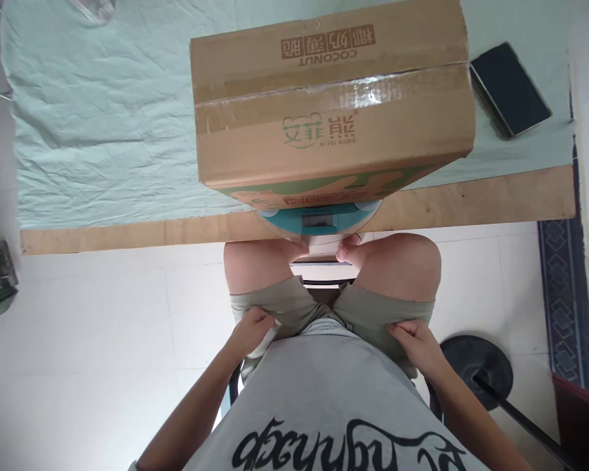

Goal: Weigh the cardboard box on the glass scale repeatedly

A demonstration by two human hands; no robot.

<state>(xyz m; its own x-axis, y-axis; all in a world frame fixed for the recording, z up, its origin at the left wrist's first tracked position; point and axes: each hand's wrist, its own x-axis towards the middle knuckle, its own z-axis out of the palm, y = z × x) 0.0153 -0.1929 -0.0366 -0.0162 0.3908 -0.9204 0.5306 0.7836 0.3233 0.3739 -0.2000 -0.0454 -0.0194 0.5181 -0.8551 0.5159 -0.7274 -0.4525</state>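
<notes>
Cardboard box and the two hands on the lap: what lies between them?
In the head view, a teal scale under the cardboard box, then bare knees; left hand, right hand.

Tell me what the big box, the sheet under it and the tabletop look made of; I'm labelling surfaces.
The box looks like brown corrugated cardboard, matt, printed, with glossy clear tape along its seam. The sheet looks like thin pale green cloth or nonwoven fabric, going by its soft creases. The tabletop seems to be bare plywood or similar board: light tan, matt, faint grain. Both hands rest on the shorts.

box (324,98): matt cardboard, glossy tape | table (127,232): bare wood | cloth (103,131): creased fabric
</notes>
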